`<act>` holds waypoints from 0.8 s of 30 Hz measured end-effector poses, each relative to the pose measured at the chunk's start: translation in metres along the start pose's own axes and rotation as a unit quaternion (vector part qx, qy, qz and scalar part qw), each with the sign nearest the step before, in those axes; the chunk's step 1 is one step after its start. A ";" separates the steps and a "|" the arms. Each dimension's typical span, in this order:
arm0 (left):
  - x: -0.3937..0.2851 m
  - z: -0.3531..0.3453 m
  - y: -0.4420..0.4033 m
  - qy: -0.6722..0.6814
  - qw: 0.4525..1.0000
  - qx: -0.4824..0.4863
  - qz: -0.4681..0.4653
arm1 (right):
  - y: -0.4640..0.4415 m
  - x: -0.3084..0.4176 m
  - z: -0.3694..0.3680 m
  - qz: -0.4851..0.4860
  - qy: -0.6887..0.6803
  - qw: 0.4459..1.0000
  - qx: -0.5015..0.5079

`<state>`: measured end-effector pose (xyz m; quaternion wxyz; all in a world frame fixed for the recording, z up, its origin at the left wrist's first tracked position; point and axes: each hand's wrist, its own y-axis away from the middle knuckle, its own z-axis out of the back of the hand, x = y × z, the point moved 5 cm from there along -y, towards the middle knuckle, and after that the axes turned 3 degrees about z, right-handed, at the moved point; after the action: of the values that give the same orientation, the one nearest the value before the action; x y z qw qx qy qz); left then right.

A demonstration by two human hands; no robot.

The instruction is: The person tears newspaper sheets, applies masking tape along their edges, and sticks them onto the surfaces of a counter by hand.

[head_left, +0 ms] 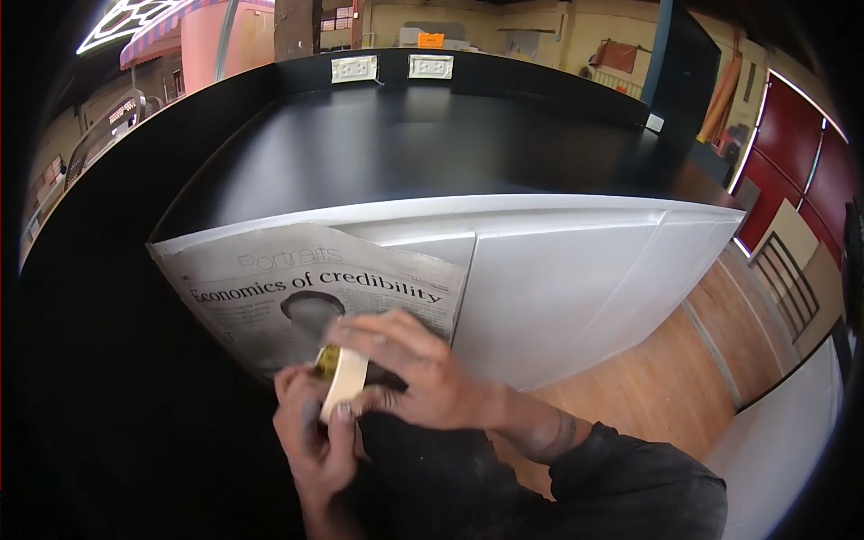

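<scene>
A roll of cream-coloured tape point(345, 385) with a dark yellowish inner side is held between my two hands, low in the middle of the view. My left hand point(310, 427) grips its lower left side, thumb against the tape. My right hand point(409, 364) is on its upper right side, with thumb and fingers closed around it; the fingers are slightly blurred. Behind the hands, a newspaper sheet point(238, 292) hangs over the front of the white cabinet point(576, 288), below the edge of the glossy black top point(432, 144).
Two white sockets point(355, 69) point(431, 67) sit on the black back panel. An orange box point(431, 40) stands beyond it. A wooden floor point(630, 387) lies at the lower right, near a white panel point(792, 441). Red doors point(792, 135) stand at the far right.
</scene>
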<state>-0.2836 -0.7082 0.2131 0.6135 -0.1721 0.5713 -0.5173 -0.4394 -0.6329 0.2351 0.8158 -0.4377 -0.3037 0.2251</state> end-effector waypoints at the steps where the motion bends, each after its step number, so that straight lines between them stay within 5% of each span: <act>1: 0.002 -0.003 -0.007 -0.013 1.000 -0.002 0.017 | -0.003 -0.005 0.004 0.007 0.012 1.000 -0.008; 3: 0.002 -0.008 -0.020 -0.037 0.998 -0.008 0.051 | -0.012 -0.007 0.019 -0.070 -0.014 0.997 -0.024; 5: -0.008 -0.008 -0.032 -0.086 0.996 0.011 -0.016 | -0.016 -0.010 0.029 -0.164 -0.075 0.984 -0.015; 16: -0.019 -0.014 -0.049 -0.161 0.982 0.058 -0.083 | -0.014 -0.032 0.035 -0.232 -0.196 0.952 -0.028; 24: -0.004 -0.013 -0.045 -0.202 0.973 -0.107 -0.041 | -0.012 -0.026 0.040 -0.115 -0.046 0.968 -0.218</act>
<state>-0.3137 -0.7185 0.2474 0.6726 -0.3606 0.4800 -0.4326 -0.4841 -0.6324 0.2553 0.7065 -0.5559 -0.4310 0.0780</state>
